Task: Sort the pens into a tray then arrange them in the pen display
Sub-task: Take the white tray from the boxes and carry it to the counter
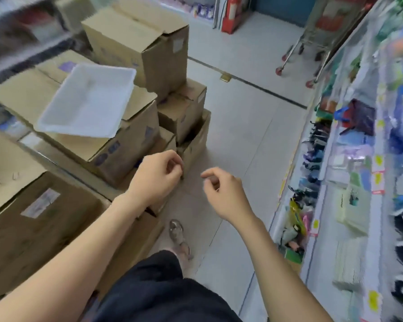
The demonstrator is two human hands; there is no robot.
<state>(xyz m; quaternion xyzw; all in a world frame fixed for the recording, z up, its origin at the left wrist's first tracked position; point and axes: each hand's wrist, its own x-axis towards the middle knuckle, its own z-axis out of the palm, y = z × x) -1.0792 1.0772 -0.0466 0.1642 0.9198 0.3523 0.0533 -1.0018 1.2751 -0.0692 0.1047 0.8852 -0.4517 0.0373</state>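
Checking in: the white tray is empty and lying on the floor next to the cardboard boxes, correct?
Not quite. The white tray is empty, but it is not on the floor: it rests on top of a cardboard box in the stack. The head view shows it.

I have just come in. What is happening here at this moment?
A person stands in a shop aisle between stacked cardboard boxes and a shelf of goods. The left hand has curled fingers and the right hand is loosely curled; neither visibly holds anything. A white tray lies empty on top of a box. No pens are recognisable, so sorting seems not yet begun.
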